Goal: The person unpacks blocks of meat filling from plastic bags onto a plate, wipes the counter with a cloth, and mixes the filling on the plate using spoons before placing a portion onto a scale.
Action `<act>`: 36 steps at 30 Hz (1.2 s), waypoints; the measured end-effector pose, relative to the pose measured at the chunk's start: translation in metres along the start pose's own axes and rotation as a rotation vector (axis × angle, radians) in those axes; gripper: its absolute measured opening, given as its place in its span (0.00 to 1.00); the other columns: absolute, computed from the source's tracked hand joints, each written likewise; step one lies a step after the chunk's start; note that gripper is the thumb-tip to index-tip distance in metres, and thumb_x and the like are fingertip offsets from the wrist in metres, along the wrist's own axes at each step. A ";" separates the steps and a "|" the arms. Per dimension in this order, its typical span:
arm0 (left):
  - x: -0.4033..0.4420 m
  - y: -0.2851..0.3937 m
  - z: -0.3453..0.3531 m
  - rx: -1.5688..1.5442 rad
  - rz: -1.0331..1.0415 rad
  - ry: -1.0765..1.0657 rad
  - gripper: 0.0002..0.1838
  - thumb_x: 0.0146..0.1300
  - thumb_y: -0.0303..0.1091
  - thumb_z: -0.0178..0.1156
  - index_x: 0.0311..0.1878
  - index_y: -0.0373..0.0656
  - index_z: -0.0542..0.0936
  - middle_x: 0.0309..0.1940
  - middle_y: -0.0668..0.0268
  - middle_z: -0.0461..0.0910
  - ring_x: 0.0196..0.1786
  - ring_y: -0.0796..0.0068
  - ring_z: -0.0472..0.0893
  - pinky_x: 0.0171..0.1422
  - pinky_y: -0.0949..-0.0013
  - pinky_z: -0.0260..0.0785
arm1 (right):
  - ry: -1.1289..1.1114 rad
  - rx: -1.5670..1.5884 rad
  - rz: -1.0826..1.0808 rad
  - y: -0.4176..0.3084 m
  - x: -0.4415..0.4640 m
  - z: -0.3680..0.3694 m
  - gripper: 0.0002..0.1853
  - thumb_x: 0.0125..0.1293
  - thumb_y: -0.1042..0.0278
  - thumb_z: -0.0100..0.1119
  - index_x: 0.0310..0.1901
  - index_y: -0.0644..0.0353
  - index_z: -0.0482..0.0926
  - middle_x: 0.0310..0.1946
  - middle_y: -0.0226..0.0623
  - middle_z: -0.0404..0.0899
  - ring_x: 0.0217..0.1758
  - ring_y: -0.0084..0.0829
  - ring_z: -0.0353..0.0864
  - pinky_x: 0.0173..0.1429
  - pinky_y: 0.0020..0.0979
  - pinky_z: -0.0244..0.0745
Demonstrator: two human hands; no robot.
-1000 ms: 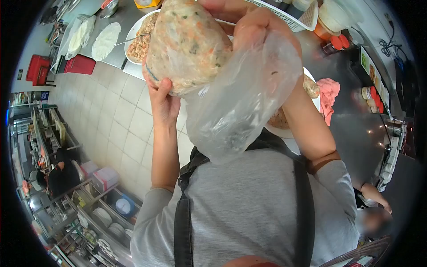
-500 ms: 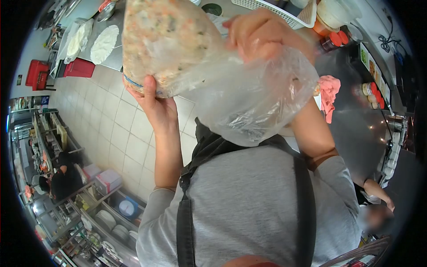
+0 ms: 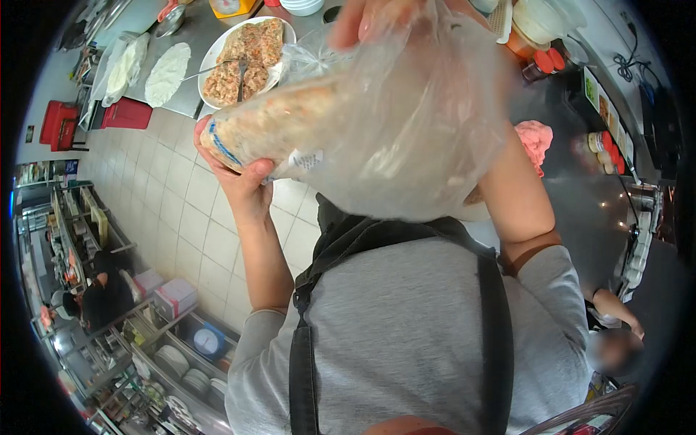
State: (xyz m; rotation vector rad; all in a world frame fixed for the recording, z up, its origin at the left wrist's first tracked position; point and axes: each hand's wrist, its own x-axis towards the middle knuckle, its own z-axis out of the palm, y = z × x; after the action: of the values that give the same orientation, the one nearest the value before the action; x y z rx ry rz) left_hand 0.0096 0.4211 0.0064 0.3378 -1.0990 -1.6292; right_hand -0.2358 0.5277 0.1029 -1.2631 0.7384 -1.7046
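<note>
A clear plastic bag (image 3: 290,109) with a pale, orange-flecked filling lies tilted between my hands, its filled end to the left. My left hand (image 3: 243,177) is wrapped round that end, thumb near a blue printed strip. At the bag's loose, puffed end, my right hand (image 3: 380,22) is closed on the film; its fingers are blurred and partly cut off by the top edge. Behind the bag is a white dish (image 3: 212,58) of minced filling (image 3: 255,47), with a metal utensil (image 3: 241,78) standing in it.
White dough-like sheets (image 3: 168,74) lie on the steel counter at upper left. A pink cloth (image 3: 534,145) and red-lidded jars (image 3: 540,65) are on the right counter. Shelves with plates (image 3: 171,360) stand at lower left. Other people are at far left and lower right.
The bag's filled end has dropped and tipped over, bringing the dish of mince into view. My right hand has moved up and slightly left with the film.
</note>
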 end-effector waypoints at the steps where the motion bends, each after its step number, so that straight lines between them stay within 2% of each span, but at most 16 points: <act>1: -0.001 0.002 -0.001 -0.001 -0.003 -0.001 0.57 0.34 0.31 0.84 0.69 0.49 0.58 0.60 0.66 0.69 0.63 0.64 0.73 0.66 0.58 0.72 | -0.013 0.007 0.044 -0.002 0.001 -0.003 0.10 0.66 0.67 0.61 0.44 0.62 0.77 0.43 0.37 0.80 0.53 0.35 0.79 0.62 0.37 0.71; 3: -0.001 0.006 -0.001 0.125 -0.016 -0.031 0.57 0.31 0.30 0.85 0.67 0.47 0.60 0.60 0.64 0.68 0.61 0.65 0.74 0.65 0.60 0.74 | -0.017 0.002 0.081 0.000 0.003 -0.007 0.09 0.68 0.67 0.60 0.44 0.62 0.77 0.43 0.37 0.81 0.54 0.35 0.79 0.63 0.37 0.71; 6: 0.008 0.009 -0.004 0.396 0.100 -0.176 0.56 0.30 0.29 0.85 0.65 0.45 0.61 0.59 0.62 0.69 0.60 0.66 0.75 0.63 0.62 0.74 | -0.100 -0.292 -0.043 -0.004 0.001 -0.004 0.10 0.66 0.71 0.59 0.47 0.63 0.77 0.39 0.37 0.82 0.44 0.31 0.81 0.52 0.32 0.76; 8: 0.014 0.014 0.002 0.492 0.171 -0.280 0.54 0.30 0.29 0.85 0.64 0.44 0.63 0.59 0.61 0.69 0.59 0.66 0.75 0.62 0.62 0.74 | -0.346 -0.680 -0.101 -0.036 0.002 0.009 0.11 0.62 0.77 0.55 0.47 0.63 0.77 0.36 0.44 0.82 0.42 0.35 0.82 0.48 0.34 0.75; 12: 0.025 0.017 0.035 0.589 0.278 -0.562 0.44 0.32 0.28 0.83 0.58 0.40 0.72 0.53 0.60 0.76 0.56 0.66 0.78 0.59 0.62 0.74 | -0.389 -0.753 -0.012 -0.020 0.016 0.013 0.11 0.56 0.81 0.51 0.41 0.65 0.77 0.31 0.50 0.78 0.38 0.40 0.80 0.44 0.37 0.73; 15: 0.015 0.011 0.066 0.835 0.149 -0.776 0.36 0.34 0.28 0.81 0.51 0.39 0.78 0.46 0.60 0.81 0.50 0.62 0.81 0.54 0.63 0.74 | -0.445 -0.643 -0.068 -0.037 0.019 0.023 0.06 0.55 0.81 0.51 0.35 0.67 0.74 0.28 0.52 0.75 0.35 0.45 0.79 0.42 0.40 0.71; 18: 0.017 -0.006 0.098 0.806 0.216 -0.838 0.28 0.39 0.31 0.78 0.48 0.41 0.81 0.42 0.59 0.82 0.43 0.56 0.82 0.47 0.62 0.74 | -0.363 -0.953 -0.111 -0.040 0.009 0.025 0.02 0.57 0.81 0.52 0.29 0.64 0.72 0.25 0.47 0.75 0.32 0.43 0.78 0.39 0.40 0.70; 20: 0.022 -0.013 0.119 0.800 0.245 -0.870 0.27 0.41 0.33 0.78 0.48 0.42 0.81 0.42 0.58 0.82 0.41 0.55 0.82 0.46 0.60 0.74 | 0.142 -1.155 -0.481 -0.037 -0.003 0.032 0.07 0.57 0.84 0.51 0.27 0.61 0.75 0.24 0.40 0.78 0.31 0.35 0.79 0.36 0.36 0.71; 22: 0.030 -0.017 0.140 0.910 0.445 -1.063 0.27 0.45 0.39 0.76 0.50 0.43 0.80 0.42 0.58 0.82 0.39 0.54 0.82 0.45 0.58 0.74 | 0.117 -1.091 -0.268 -0.052 -0.012 0.016 0.08 0.57 0.85 0.51 0.28 0.60 0.76 0.26 0.36 0.80 0.28 0.29 0.78 0.32 0.31 0.70; 24: 0.036 -0.024 0.158 0.857 0.427 -1.139 0.27 0.47 0.40 0.75 0.51 0.44 0.80 0.43 0.58 0.82 0.39 0.53 0.82 0.45 0.57 0.74 | 0.095 -1.022 -0.069 -0.083 -0.021 0.013 0.09 0.58 0.86 0.52 0.28 0.59 0.78 0.27 0.33 0.82 0.25 0.24 0.77 0.29 0.27 0.70; 26: 0.034 -0.033 0.176 0.800 0.407 -1.213 0.26 0.48 0.42 0.73 0.51 0.45 0.80 0.43 0.58 0.82 0.39 0.53 0.82 0.45 0.56 0.74 | 0.468 -0.811 0.144 -0.118 -0.031 0.031 0.07 0.63 0.83 0.54 0.32 0.61 0.80 0.29 0.31 0.83 0.20 0.17 0.74 0.24 0.19 0.67; 27: 0.030 -0.039 0.188 0.773 0.360 -1.285 0.26 0.50 0.42 0.72 0.53 0.46 0.80 0.44 0.58 0.82 0.40 0.54 0.82 0.46 0.57 0.74 | 0.486 -0.814 0.141 -0.119 -0.035 0.029 0.07 0.63 0.83 0.54 0.32 0.61 0.80 0.29 0.31 0.83 0.20 0.17 0.74 0.24 0.19 0.67; 29: 0.024 -0.051 0.206 0.731 0.318 -1.371 0.26 0.51 0.42 0.71 0.54 0.46 0.80 0.44 0.58 0.82 0.41 0.55 0.82 0.47 0.58 0.74 | 0.577 -0.881 -0.224 -0.120 -0.042 0.017 0.03 0.67 0.77 0.57 0.36 0.63 0.81 0.29 0.32 0.83 0.16 0.14 0.71 0.20 0.16 0.63; 32: 0.025 -0.072 0.224 0.583 0.389 -1.518 0.25 0.54 0.42 0.69 0.55 0.47 0.80 0.47 0.58 0.82 0.46 0.57 0.83 0.51 0.61 0.74 | 0.464 -0.864 -0.122 -0.118 -0.064 -0.014 0.06 0.69 0.71 0.58 0.38 0.64 0.81 0.29 0.30 0.83 0.25 0.15 0.76 0.32 0.19 0.72; 34: 0.033 -0.085 0.232 0.504 0.269 -1.629 0.26 0.53 0.42 0.70 0.57 0.48 0.80 0.50 0.57 0.82 0.51 0.58 0.82 0.56 0.61 0.74 | 0.498 -0.777 0.007 -0.125 -0.080 -0.016 0.09 0.71 0.66 0.58 0.39 0.63 0.81 0.31 0.28 0.83 0.35 0.16 0.79 0.46 0.22 0.75; 36: 0.040 -0.089 0.239 0.486 0.170 -1.711 0.26 0.54 0.40 0.70 0.57 0.47 0.79 0.51 0.58 0.82 0.52 0.59 0.81 0.57 0.61 0.73 | 0.507 -0.760 0.028 -0.120 -0.094 -0.024 0.09 0.69 0.67 0.60 0.46 0.63 0.80 0.35 0.30 0.83 0.38 0.18 0.79 0.47 0.24 0.75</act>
State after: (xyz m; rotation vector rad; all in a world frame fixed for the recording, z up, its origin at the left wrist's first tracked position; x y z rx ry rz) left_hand -0.2265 0.4989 0.0752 -1.0639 -2.6473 -1.2386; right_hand -0.2831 0.6649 0.1560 -1.2783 1.8199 -1.8013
